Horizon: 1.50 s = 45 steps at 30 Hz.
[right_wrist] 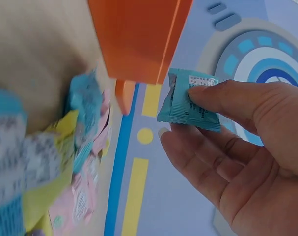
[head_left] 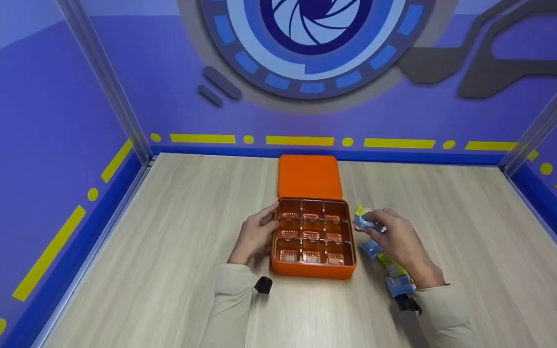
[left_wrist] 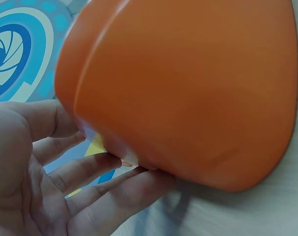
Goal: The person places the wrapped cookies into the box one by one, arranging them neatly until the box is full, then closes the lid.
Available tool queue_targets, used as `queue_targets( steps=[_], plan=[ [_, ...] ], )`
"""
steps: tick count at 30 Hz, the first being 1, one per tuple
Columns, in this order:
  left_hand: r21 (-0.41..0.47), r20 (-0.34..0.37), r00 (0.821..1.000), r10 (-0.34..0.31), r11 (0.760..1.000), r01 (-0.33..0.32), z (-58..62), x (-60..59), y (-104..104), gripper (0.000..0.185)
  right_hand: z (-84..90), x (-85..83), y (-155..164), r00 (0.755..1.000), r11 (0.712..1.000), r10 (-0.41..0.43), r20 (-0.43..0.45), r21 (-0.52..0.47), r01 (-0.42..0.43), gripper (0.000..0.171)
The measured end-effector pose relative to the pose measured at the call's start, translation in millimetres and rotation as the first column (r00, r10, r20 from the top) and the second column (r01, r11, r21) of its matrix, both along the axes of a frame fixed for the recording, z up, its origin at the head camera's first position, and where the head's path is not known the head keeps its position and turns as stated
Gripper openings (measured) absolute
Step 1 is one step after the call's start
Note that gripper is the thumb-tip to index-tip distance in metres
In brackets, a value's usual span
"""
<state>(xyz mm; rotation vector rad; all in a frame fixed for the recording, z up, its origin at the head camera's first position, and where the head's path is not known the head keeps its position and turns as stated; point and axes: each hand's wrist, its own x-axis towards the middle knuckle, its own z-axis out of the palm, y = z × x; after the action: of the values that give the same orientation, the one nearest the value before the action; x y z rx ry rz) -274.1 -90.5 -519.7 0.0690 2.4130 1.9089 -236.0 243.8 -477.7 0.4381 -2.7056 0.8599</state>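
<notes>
Orange nine-compartment box (head_left: 313, 239) mid-table, lid (head_left: 309, 176) lying just behind. Left hand (head_left: 255, 237) against the box's left wall, fingers relaxed, tips hidden. Right hand (head_left: 399, 241) pinching a blue packet (right_wrist: 190, 101) just right of the box. Loose packets (head_left: 389, 268) partly hidden under the wrist, blurred.

The print on the blue sachet (right_wrist: 190, 101) is too small to read.

Orange box (head_left: 313, 258): open on the wooden table, nine-cell tray empty, lid flat behind it; left side touched.
Blue packet (right_wrist: 190, 101): small, sealed, pinched just right of the box.
Loose packets (head_left: 390, 263): blue and yellow, strewn alongside.
</notes>
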Motion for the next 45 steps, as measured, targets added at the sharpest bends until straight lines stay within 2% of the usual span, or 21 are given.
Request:
queue_targets(
  steps=[9,15,21,29,35,40,45],
  plan=[
    [0.025,-0.004,1.0,-0.005,1.0,0.005,1.2,0.2,1,0.053,5.8,1.2,-19,0.996,0.998,0.06,0.067,-0.028,-0.058,0.033],
    [0.034,-0.006,1.0,-0.005,0.999,0.005,1.8,1.2,0,0.053,4.8,-0.5,-32,0.991,0.989,0.137,0.01,-0.051,-0.136,0.031],
    [0.051,0.002,1.0,-0.02,0.999,0.02,1.0,1.4,-1,0.054,4.6,-1.3,-44,0.984,0.982,0.177,0.028,-0.076,-0.174,0.029],
    [0.087,0.008,0.999,-0.035,0.996,0.035,0.3,0.9,-1,0.054,6.2,-3.0,-58,0.973,0.973,0.229,-0.014,-0.024,-0.23,0.025],
    [0.076,0.0,1.0,-0.031,0.997,0.031,-0.2,0.5,-1,0.054,6.2,-4.2,-69,0.958,0.958,0.282,-0.042,-0.033,-0.284,0.025],
    [0.042,-0.018,0.999,-0.027,0.999,0.028,0.6,0.7,-1,0.053,6.8,-3.2,-79,0.952,0.951,0.306,-0.005,-0.054,-0.306,0.027],
    [0.055,-0.025,0.999,-0.034,0.998,0.036,0.7,0.6,-1,0.053,9.1,-1.2,-89,0.95,0.95,0.31,0.03,-0.062,-0.307,0.03]
  ],
)
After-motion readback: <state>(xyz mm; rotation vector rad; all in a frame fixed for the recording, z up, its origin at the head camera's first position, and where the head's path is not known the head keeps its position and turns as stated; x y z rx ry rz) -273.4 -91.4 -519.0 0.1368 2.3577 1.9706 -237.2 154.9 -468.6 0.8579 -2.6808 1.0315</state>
